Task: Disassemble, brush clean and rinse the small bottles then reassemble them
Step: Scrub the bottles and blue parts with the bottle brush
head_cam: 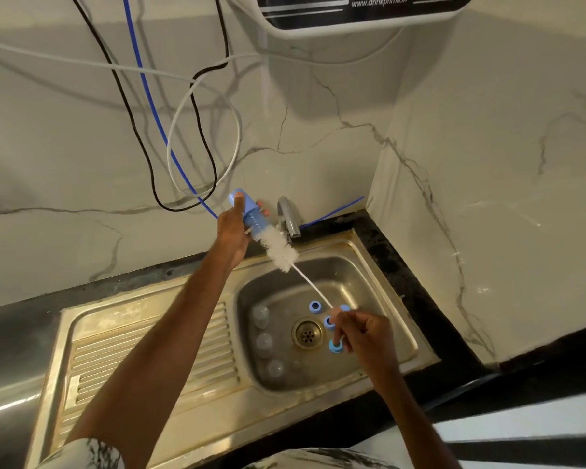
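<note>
My left hand [231, 228] grips a small blue bottle [249, 211], held up beside the tap with its mouth pointing down to the right. A white bottle brush [282, 249] sticks partly into that mouth, most of the bristles still outside. My right hand [362, 336] pinches the far end of the brush's thin white handle over the basin. Several blue rings or caps [315, 307] lie on the basin floor near the drain. Three clear bottle parts [264, 341] lie in a row at the basin's left side.
The steel sink [400, 319] has a ribbed drainboard [142, 350] on its left and a drain [307, 333] in the middle. A chrome tap [289, 216] stands at the back. Black, white and blue cables [183, 137] hang on the marble wall. A water purifier [362, 11] is mounted above.
</note>
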Action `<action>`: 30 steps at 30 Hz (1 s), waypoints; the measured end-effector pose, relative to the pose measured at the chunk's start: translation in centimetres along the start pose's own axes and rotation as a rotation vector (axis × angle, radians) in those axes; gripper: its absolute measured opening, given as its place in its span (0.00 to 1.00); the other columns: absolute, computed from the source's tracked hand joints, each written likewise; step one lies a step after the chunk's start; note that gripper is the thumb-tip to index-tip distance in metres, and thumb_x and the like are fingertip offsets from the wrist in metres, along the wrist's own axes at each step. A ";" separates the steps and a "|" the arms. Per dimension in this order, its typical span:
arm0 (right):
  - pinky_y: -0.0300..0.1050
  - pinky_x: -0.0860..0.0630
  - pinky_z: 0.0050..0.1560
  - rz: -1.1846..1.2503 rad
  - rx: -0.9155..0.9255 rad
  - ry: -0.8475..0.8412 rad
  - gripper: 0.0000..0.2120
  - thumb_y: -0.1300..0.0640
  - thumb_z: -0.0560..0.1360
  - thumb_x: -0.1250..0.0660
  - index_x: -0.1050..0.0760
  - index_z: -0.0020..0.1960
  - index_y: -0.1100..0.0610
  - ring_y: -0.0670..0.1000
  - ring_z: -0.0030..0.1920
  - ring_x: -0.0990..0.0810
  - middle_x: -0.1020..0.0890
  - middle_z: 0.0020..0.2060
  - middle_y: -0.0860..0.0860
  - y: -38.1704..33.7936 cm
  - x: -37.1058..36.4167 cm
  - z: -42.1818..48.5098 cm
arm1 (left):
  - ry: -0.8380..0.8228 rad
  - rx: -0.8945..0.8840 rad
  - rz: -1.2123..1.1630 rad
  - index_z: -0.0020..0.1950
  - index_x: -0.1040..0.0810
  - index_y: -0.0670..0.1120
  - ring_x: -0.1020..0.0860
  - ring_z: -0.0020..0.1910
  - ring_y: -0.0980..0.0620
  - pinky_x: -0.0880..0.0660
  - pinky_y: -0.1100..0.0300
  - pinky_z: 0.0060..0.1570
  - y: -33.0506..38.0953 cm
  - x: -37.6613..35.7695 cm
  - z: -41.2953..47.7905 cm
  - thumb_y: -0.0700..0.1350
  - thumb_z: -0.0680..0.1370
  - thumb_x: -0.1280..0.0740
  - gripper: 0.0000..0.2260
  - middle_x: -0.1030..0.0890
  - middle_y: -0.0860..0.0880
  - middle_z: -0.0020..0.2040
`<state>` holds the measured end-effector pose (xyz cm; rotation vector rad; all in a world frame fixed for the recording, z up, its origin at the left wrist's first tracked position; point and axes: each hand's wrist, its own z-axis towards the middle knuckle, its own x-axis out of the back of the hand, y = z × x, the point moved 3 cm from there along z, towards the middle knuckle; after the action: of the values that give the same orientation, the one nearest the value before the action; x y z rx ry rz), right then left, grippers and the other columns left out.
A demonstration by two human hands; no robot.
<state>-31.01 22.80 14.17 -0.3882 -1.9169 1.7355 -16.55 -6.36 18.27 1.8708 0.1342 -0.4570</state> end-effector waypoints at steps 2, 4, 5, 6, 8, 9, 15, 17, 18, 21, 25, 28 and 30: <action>0.41 0.37 0.25 0.207 -0.170 -0.094 0.19 0.49 0.80 0.34 0.19 0.41 0.64 0.52 0.24 0.33 0.27 0.25 0.56 0.8 -0.3 -0.7 | -0.032 -0.019 -0.031 0.57 0.23 0.45 0.17 0.59 0.43 0.21 0.44 0.61 0.5 0.4 0.3 0.55 0.83 0.37 0.14 0.15 0.44 0.56; 0.39 0.42 0.26 0.346 -0.312 -0.191 0.19 0.47 0.81 0.36 0.20 0.44 0.62 0.48 0.26 0.37 0.31 0.27 0.53 1.2 -0.5 -0.7 | -0.049 0.015 -0.015 0.59 0.24 0.44 0.16 0.57 0.44 0.21 0.44 0.61 0.0 0.0 -0.2 0.55 0.83 0.37 0.15 0.15 0.44 0.57; 0.39 0.41 0.26 0.363 -0.340 -0.217 0.19 0.46 0.81 0.36 0.20 0.44 0.61 0.48 0.26 0.36 0.30 0.27 0.53 1.0 -0.6 -0.5 | -0.057 0.044 -0.024 0.59 0.24 0.44 0.16 0.57 0.43 0.22 0.44 0.61 -0.3 -0.4 -0.6 0.56 0.83 0.37 0.15 0.15 0.44 0.57; 0.39 0.38 0.27 0.340 -0.323 -0.212 0.18 0.47 0.81 0.35 0.19 0.45 0.61 0.48 0.27 0.32 0.26 0.28 0.53 0.9 -0.5 -0.4 | -0.063 0.059 -0.031 0.60 0.24 0.44 0.16 0.57 0.43 0.22 0.43 0.61 -0.6 -0.6 -0.8 0.56 0.83 0.37 0.15 0.15 0.43 0.57; 0.42 0.29 0.30 0.211 -0.196 -0.099 0.13 0.52 0.78 0.30 0.15 0.45 0.61 0.51 0.31 0.21 0.15 0.33 0.54 0.7 -0.2 -0.5 | -0.058 0.042 -0.037 0.60 0.25 0.45 0.16 0.57 0.43 0.22 0.42 0.61 -0.1 -0.3 -0.7 0.56 0.83 0.37 0.15 0.15 0.43 0.57; 0.45 0.24 0.34 0.132 -0.116 -0.025 0.08 0.55 0.76 0.27 0.14 0.45 0.59 0.53 0.34 0.17 0.13 0.36 0.53 0.6 0.0 -0.8 | -0.039 0.031 -0.053 0.60 0.24 0.45 0.16 0.57 0.43 0.21 0.42 0.61 0.4 0.0 -0.4 0.56 0.83 0.36 0.15 0.15 0.43 0.57; 0.62 0.20 0.39 0.054 -0.017 0.130 0.04 0.59 0.73 0.23 0.13 0.47 0.52 0.65 0.37 0.17 0.13 0.36 0.51 -0.1 0.4 -0.2 | 0.005 0.052 0.065 0.57 0.24 0.45 0.17 0.58 0.43 0.23 0.43 0.62 -0.5 0.0 -0.6 0.57 0.82 0.36 0.15 0.14 0.46 0.54; 0.60 0.19 0.42 0.084 -0.007 0.108 0.02 0.59 0.74 0.24 0.13 0.44 0.54 0.63 0.37 0.16 0.13 0.35 0.52 0.2 0.3 -0.4 | 0.009 0.045 0.027 0.57 0.24 0.44 0.16 0.56 0.43 0.22 0.43 0.60 -0.2 0.0 -0.9 0.56 0.83 0.36 0.16 0.14 0.45 0.54; 0.56 0.19 0.42 0.110 -0.012 0.092 0.04 0.59 0.75 0.26 0.13 0.43 0.57 0.60 0.36 0.15 0.13 0.35 0.54 0.4 0.2 -0.7 | 0.015 0.050 -0.037 0.59 0.24 0.43 0.16 0.55 0.43 0.20 0.43 0.58 0.1 0.1 -0.9 0.56 0.83 0.37 0.16 0.14 0.44 0.54; 0.45 0.27 0.35 0.222 -0.110 0.031 0.14 0.54 0.80 0.31 0.15 0.40 0.60 0.55 0.31 0.22 0.17 0.30 0.58 1.1 0.1 -1.1 | 0.001 0.069 -0.106 0.63 0.25 0.42 0.16 0.57 0.42 0.20 0.43 0.57 0.3 0.0 -1.0 0.55 0.84 0.37 0.18 0.15 0.43 0.56; 0.41 0.41 0.28 0.401 -0.273 -0.051 0.17 0.50 0.80 0.33 0.17 0.39 0.60 0.48 0.26 0.36 0.32 0.26 0.55 0.7 -0.3 -0.9 | -0.034 0.089 -0.089 0.59 0.25 0.43 0.17 0.58 0.40 0.24 0.40 0.65 -0.1 0.2 -1.2 0.54 0.83 0.36 0.15 0.14 0.43 0.54; 0.40 0.43 0.28 0.485 -0.416 -0.126 0.19 0.45 0.78 0.33 0.20 0.46 0.63 0.46 0.26 0.38 0.33 0.26 0.52 1.1 -0.8 -1.1 | -0.065 0.068 -0.070 0.62 0.25 0.42 0.16 0.56 0.42 0.25 0.40 0.66 0.2 0.5 -1.2 0.54 0.83 0.37 0.16 0.13 0.44 0.51; 0.39 0.39 0.28 0.411 -0.448 -0.064 0.18 0.47 0.78 0.31 0.19 0.47 0.64 0.46 0.26 0.34 0.27 0.26 0.50 1.1 -0.8 -0.8 | -0.059 0.077 -0.001 0.58 0.25 0.45 0.16 0.54 0.42 0.24 0.41 0.65 0.0 0.1 -1.8 0.55 0.83 0.37 0.14 0.13 0.45 0.51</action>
<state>-30.05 23.23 12.98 -0.9571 -2.4007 1.5466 -16.05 -4.67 18.72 1.9305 0.0788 -0.5241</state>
